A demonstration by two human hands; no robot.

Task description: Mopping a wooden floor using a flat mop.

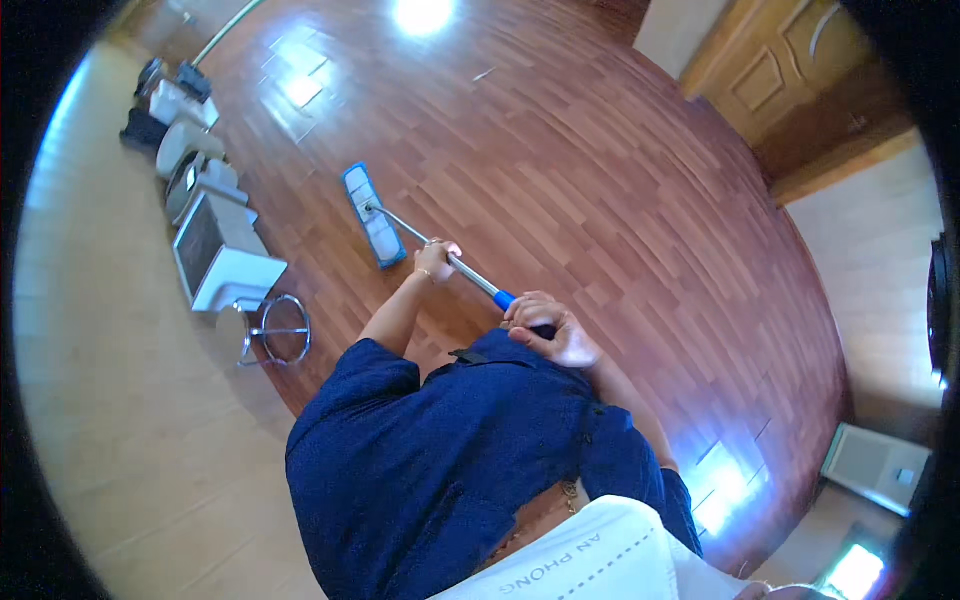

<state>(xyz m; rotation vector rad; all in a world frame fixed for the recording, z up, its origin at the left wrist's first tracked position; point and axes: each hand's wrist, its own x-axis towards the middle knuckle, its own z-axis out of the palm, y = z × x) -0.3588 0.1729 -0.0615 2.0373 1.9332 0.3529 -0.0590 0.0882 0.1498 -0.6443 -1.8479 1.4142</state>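
Observation:
A flat mop rests its long head (373, 215), white with a blue rim, on the brown wooden floor (590, 190) ahead of me. From a joint at the head's middle, a silvery pole (475, 274) slants back toward my waist. My left hand (437, 260) is closed around the pole's middle stretch. Nearer my body, my right hand (553, 330) is wrapped round the upper end, just behind a blue collar (504, 299). The end of the handle is partly hidden by the right hand's fingers.
Along the left wall stand a white box-like unit (235, 270), a round chrome stand (283, 328) and several pale chairs or machines (188, 145). At the right are a wooden door (775, 75) and a white speaker-like box (878, 468). Lights glare off the glossy floor.

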